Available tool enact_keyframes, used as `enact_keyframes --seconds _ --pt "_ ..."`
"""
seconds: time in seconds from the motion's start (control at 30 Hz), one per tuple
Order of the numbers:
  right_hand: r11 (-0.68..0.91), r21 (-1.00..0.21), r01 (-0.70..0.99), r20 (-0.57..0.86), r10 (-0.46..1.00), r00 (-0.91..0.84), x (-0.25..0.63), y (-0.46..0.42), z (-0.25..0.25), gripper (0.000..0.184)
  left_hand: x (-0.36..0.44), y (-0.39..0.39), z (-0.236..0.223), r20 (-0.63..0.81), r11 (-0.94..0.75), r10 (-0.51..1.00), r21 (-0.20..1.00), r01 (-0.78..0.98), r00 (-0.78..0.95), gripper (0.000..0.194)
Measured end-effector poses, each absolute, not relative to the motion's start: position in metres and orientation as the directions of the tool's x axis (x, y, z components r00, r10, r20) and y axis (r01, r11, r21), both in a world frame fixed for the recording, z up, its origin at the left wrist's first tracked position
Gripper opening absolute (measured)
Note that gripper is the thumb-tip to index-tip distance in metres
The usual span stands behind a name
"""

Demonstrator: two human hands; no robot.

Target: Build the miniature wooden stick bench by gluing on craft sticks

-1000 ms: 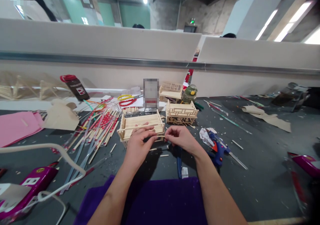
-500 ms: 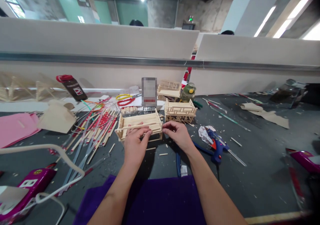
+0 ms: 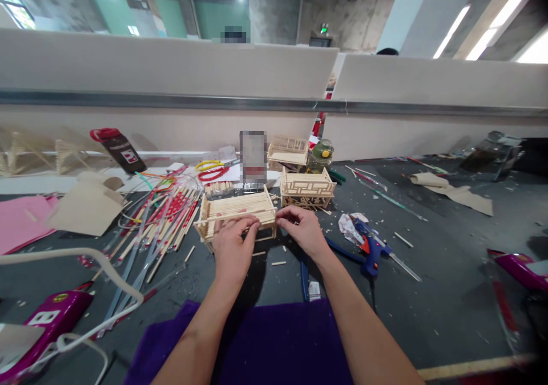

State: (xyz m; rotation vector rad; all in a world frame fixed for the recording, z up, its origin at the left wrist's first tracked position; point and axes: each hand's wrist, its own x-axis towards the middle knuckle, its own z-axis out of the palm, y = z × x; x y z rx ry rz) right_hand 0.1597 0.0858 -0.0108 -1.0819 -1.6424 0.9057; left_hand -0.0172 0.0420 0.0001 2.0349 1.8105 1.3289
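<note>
A small bench model made of thin wooden sticks (image 3: 240, 204) stands on the dark table in front of me. My left hand (image 3: 234, 238) is closed on its near side rail, the fingers wrapped over the stick. At the model's right end, my right hand (image 3: 302, 229) pinches with thumb and forefinger by the corner post; whether a small piece sits between those fingertips is too small to make out. Just behind to the right stands a second stick model (image 3: 307, 188) with a lattice side. Farther back is a third one (image 3: 287, 150).
Left lie bundled sticks with red wrapping (image 3: 175, 211) and a purple power strip (image 3: 55, 322). A blue glue gun (image 3: 373, 254) rests right, near blue-handled pliers (image 3: 305, 279). Scissors (image 3: 214, 171), a dark bottle (image 3: 117, 150) and a green-lidded jar (image 3: 321, 155) stand or lie behind. Purple cloth (image 3: 274, 339) lies nearest me.
The view has shifted slightly. Both hands keep nearly the same places on the bench model, with no clear movement of it.
</note>
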Motion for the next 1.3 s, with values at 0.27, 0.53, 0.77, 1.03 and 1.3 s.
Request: enact_keyframes --seconds 0.27,0.53,0.77,1.03,1.3 --pt "0.329 -0.912 0.245 0.299 0.942 -0.153 0.1581 0.0844 -0.0099 0.012 -0.0156 0.0414 0.0007 0.524 -0.268 0.846 0.580 0.769 -0.100 0.012" --pt "0.328 -0.907 0.266 0.299 0.943 -0.144 0.1571 0.0835 -0.0088 0.010 -0.0176 0.0426 -0.0012 0.533 -0.288 0.841 0.585 0.759 -0.092 0.012" --pt "0.341 -0.897 0.282 0.313 0.939 -0.141 0.1569 0.0841 -0.0111 0.009 -0.0174 0.0420 -0.0014 0.543 -0.292 0.835 0.581 0.759 -0.094 0.014" --pt "0.355 -0.891 0.283 0.325 0.934 -0.148 0.1573 0.0836 -0.0099 0.009 -0.0172 0.0408 0.0003 0.537 -0.288 0.838 0.584 0.759 -0.095 0.013" --pt "0.356 -0.891 0.283 0.330 0.934 -0.138 0.1571 0.0839 -0.0106 0.010 -0.0175 0.0406 -0.0001 0.544 -0.295 0.834 0.582 0.757 -0.093 0.011"
